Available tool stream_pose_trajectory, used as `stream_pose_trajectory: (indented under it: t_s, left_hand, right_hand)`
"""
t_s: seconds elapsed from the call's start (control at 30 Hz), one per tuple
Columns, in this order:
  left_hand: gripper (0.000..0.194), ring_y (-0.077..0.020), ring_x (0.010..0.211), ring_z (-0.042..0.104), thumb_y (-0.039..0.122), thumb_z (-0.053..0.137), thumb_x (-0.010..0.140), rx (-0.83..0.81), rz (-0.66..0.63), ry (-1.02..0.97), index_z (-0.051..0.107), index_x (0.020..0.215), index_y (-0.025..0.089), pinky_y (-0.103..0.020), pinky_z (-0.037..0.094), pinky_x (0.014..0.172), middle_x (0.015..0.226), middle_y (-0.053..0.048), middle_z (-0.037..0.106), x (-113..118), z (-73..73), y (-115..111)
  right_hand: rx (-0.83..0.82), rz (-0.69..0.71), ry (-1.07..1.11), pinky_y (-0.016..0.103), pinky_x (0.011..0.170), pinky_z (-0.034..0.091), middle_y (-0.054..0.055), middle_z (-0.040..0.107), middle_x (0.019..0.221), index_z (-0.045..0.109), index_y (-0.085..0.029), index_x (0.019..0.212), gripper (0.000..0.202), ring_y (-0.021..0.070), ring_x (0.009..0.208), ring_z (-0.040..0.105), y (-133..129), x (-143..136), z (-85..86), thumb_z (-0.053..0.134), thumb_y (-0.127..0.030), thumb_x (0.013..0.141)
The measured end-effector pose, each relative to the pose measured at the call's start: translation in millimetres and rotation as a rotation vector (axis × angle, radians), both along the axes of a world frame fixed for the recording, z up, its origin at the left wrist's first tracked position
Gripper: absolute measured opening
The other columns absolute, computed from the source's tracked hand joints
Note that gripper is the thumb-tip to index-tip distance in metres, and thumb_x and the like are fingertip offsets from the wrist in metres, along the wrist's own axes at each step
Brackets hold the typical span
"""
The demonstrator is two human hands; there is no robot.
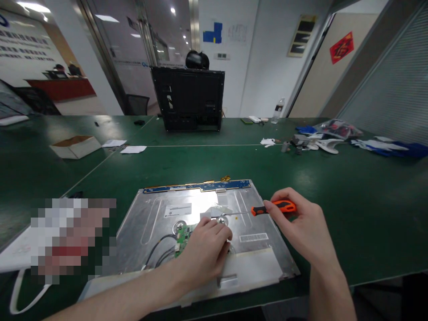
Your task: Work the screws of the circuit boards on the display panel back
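A silver metal-backed display panel [157,209] lies flat on the table, with a blue circuit strip [197,186] along its far edge. My right hand [302,227] grips a screwdriver [274,207] with an orange and black handle. Its thin shaft points left, the tip close to a round metal post [221,220] on the panel. My left hand [210,243] rests on the panel's middle with curled fingers; whatever lies under them is hidden. Partly behind that hand is a green circuit board [182,237], and dark cables [162,254] run from its left side.
Beyond the panel, a black monitor housing [190,98] stands on the green table [207,162]. An open box [75,147] and papers [133,150] lie at left. Gloves and small parts [310,140] are heaped at right, near a water bottle [277,111]. A blurred-out patch covers the near left.
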State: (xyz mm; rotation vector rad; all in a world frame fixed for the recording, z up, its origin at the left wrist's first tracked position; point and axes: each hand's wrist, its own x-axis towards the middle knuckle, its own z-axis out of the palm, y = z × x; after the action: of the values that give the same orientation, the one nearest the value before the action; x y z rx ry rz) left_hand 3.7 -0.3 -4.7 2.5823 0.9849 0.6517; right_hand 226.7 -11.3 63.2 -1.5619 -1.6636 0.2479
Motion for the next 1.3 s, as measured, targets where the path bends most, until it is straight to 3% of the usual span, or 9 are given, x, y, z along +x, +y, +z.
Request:
stream_pose_trajectory:
  t_s: [0.37,0.73,1.0,1.17,1.3]
  left_hand:
    - [0.006,-0.0230,0.083,0.054,0.015,0.050,0.087,0.018,-0.016,0.090,0.055,0.088,0.018,-0.039,0.035,0.080,0.088,-0.005,0.062,0.5,-2.5,-2.1]
    - [0.015,-0.0274,0.094,0.052,0.022,0.057,0.086,0.017,0.015,0.154,0.056,0.101,0.019,-0.045,0.038,0.085,0.101,-0.007,0.061,-13.0,15.7,-10.4]
    - [0.016,-0.0259,0.096,0.055,0.019,0.055,0.090,0.025,-0.074,0.234,0.059,0.105,0.021,-0.046,0.037,0.093,0.103,-0.006,0.065,-3.4,5.0,-20.4]
    - [0.016,-0.0251,0.096,0.057,0.015,0.051,0.093,0.061,-0.056,0.238,0.061,0.104,0.019,-0.043,0.040,0.088,0.103,-0.007,0.065,-5.7,15.2,-8.0]
    - [0.009,-0.0259,0.095,0.057,0.017,0.058,0.090,0.073,-0.043,0.288,0.064,0.097,0.017,-0.041,0.041,0.084,0.099,-0.007,0.065,3.4,26.8,10.8]
  right_hand:
    - [0.024,0.026,-0.039,0.024,0.052,0.041,-0.004,0.063,0.069,0.058,-0.023,0.081,0.020,0.0118,0.056,0.058,0.9,3.8,0.8,0.061,-0.042,0.086]
    - [-0.026,0.007,0.022,0.024,0.051,0.043,-0.002,0.060,0.072,0.056,-0.023,0.086,0.026,0.0132,0.057,0.055,-3.2,12.3,2.9,0.067,-0.046,0.080]
    - [0.043,0.023,0.120,0.024,0.051,0.044,0.000,0.058,0.070,0.058,-0.021,0.082,0.027,0.0131,0.057,0.053,11.4,10.4,-8.9,0.066,-0.047,0.081]
    - [0.049,0.008,0.109,0.024,0.052,0.046,0.000,0.060,0.070,0.059,-0.021,0.081,0.027,0.0136,0.058,0.055,12.3,9.3,-8.6,0.066,-0.047,0.081]
    - [0.053,0.012,0.097,0.024,0.051,0.045,0.000,0.060,0.070,0.058,-0.021,0.081,0.027,0.0137,0.058,0.055,11.2,9.8,-6.4,0.066,-0.048,0.081]
